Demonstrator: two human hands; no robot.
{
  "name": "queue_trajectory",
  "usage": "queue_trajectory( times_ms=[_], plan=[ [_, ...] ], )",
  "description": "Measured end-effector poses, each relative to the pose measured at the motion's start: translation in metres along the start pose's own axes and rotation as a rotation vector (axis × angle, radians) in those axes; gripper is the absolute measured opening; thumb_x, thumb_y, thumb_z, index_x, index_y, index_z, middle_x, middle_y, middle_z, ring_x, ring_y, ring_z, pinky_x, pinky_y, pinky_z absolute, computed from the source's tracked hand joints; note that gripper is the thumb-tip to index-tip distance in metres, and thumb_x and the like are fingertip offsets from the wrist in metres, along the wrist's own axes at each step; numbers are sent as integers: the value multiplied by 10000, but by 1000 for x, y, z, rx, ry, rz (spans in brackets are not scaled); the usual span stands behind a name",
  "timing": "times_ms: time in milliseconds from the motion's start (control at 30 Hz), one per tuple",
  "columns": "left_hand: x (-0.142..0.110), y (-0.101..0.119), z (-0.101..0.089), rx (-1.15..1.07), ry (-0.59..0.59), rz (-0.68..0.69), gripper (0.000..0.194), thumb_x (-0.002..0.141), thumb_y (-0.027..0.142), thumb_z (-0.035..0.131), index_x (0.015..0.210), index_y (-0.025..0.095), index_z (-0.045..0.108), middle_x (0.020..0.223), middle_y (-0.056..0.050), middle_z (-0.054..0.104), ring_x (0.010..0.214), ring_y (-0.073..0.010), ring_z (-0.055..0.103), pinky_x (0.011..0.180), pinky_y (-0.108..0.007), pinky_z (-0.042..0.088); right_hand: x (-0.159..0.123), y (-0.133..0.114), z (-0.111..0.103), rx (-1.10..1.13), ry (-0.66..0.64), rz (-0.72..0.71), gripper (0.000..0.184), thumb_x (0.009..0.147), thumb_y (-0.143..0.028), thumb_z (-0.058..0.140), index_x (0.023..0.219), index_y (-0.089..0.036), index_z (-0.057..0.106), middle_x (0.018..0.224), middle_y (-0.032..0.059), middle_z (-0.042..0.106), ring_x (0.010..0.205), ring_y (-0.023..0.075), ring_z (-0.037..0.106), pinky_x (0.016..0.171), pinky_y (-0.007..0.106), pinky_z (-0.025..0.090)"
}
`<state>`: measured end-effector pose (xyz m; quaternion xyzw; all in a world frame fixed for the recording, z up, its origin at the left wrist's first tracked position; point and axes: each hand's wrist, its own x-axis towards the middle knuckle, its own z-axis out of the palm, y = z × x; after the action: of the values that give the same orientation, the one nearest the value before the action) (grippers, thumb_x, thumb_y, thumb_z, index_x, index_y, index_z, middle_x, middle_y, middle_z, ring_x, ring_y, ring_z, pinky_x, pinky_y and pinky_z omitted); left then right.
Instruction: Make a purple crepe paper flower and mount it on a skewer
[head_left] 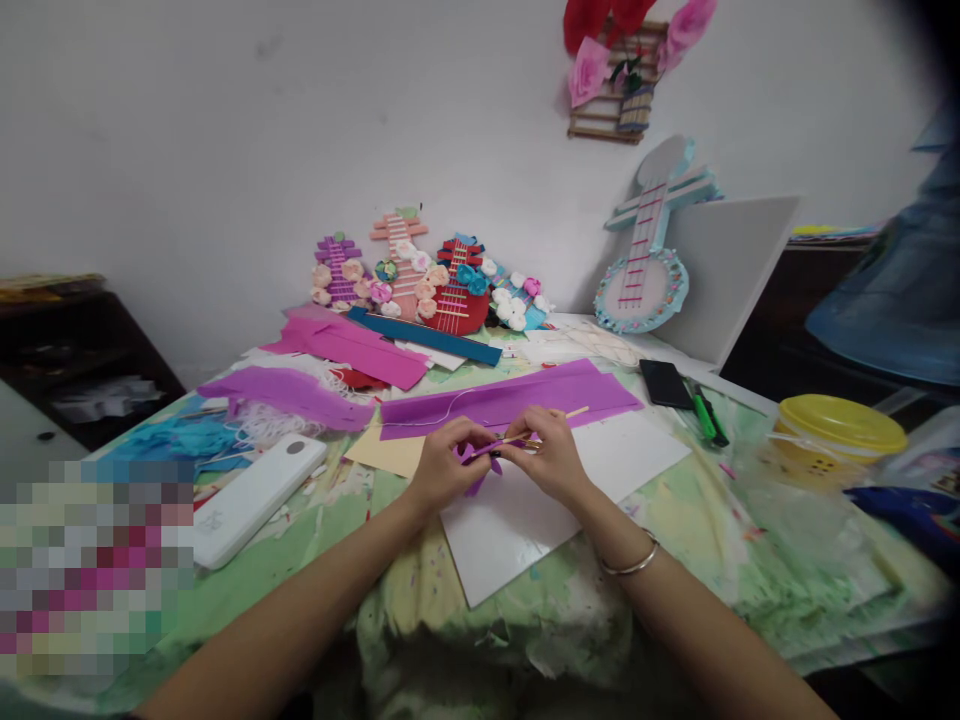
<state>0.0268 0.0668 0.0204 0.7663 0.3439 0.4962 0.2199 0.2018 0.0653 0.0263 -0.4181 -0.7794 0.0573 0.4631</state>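
My left hand [448, 462] is closed around a crumpled purple paper strip [478, 484], whose loose ends hang below the fingers. Close against it, my right hand [546, 458] pinches the strip's other end, its fingertips nearly meeting the left ones. A thin gold-coloured item [531, 443] shows between the right fingers; its kind is unclear. From behind that hand a slim pale stick [577, 411] points up to the right. Both hands are above a white board [517, 550], and a large purple sheet [517, 395] lies just beyond them.
At left lie a white power bank [259, 500], white yarn [277, 430] and magenta sheets [352, 345]. Decorated paper instruments [457, 290] lean on the wall. To the right are a black phone [664, 384], a green cutter knife [705, 412] and a yellow-lidded tub [840, 425].
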Motion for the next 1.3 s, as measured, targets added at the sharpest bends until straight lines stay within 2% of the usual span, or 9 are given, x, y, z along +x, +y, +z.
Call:
queue_trajectory(
  times_ms=[167,333,533,800,1000,1300],
  plan=[
    [0,-1,1,46,14,43,159,661,75,592,770,171,658,700,-8,617,616,-120,505,566,-228,392,0,-1,0,9,2,0,305,797,-450,636,680,-185,539,682,10,616,658,157,535,730,325,311],
    [-3,-4,3,140,88,198,224,683,28,561,825,175,650,762,-21,594,702,-135,549,624,-242,437,0,-2,-2,22,-6,-14,314,800,-462,625,684,-183,538,679,7,613,642,151,541,745,329,306],
    [-7,-8,4,375,176,390,207,735,77,586,895,197,643,814,-40,610,803,-173,567,731,-303,457,-1,-3,-4,-1,-17,-62,265,798,-415,625,698,-184,540,700,6,618,658,149,540,741,326,301],
    [-7,-9,2,519,192,505,121,788,126,592,887,190,617,806,-49,624,786,-179,557,737,-327,422,-2,-2,-4,-10,-20,-97,233,783,-373,644,707,-183,532,717,-2,605,685,146,530,737,324,280],
    [-7,-10,0,554,174,562,83,793,134,594,855,186,612,774,-45,630,747,-174,560,722,-331,404,-3,-2,-3,-35,-26,-117,249,796,-391,627,708,-180,528,697,1,589,670,148,519,727,324,273],
    [-6,-10,4,401,119,465,115,754,74,593,801,176,619,746,-31,644,733,-167,566,713,-314,423,-2,0,-3,2,-31,-83,252,787,-389,649,707,-174,543,701,3,595,680,150,523,740,327,273]
  ],
)
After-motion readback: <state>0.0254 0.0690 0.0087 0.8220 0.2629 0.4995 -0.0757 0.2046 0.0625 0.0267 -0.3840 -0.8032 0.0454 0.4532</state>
